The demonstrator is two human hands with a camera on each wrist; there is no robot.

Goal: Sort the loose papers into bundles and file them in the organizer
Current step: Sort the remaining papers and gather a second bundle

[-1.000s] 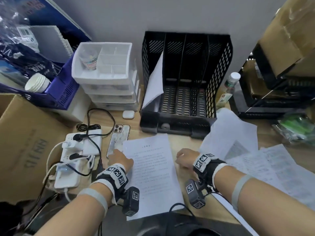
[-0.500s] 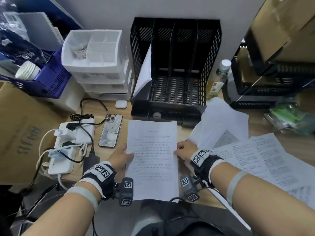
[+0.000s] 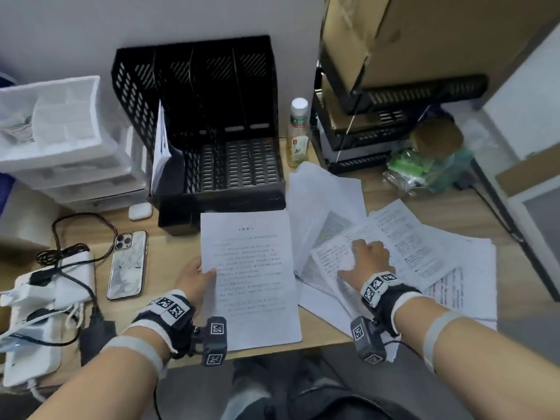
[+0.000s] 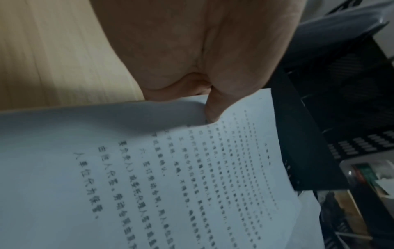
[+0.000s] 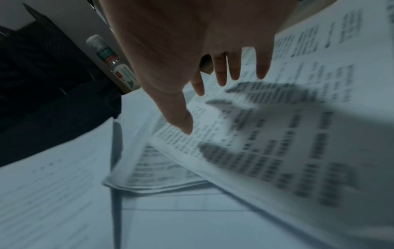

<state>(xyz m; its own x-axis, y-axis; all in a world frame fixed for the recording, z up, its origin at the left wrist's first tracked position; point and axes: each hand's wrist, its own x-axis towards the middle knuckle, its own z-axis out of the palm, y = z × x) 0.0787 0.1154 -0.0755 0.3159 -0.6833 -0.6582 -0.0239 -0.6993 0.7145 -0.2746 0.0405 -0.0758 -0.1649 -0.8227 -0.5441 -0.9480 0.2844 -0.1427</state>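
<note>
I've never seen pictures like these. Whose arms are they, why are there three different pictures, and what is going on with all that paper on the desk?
There is no machine here: these are a person's two bare arms, with small cameras strapped to each wrist and another worn on the head. The wide picture is from the head, looking down at the desk. The other two look along each hand from the wrist.

The left hand pinches the edge of a printed bundle, thumb on top, as the left wrist view shows close up. The right hand is spread open with straight fingers over the loose papers scattered on the right.

Behind stands a black organizer with some paper already in its leftmost slot. Also there: a phone, a power strip, white drawers and a bottle.
</note>
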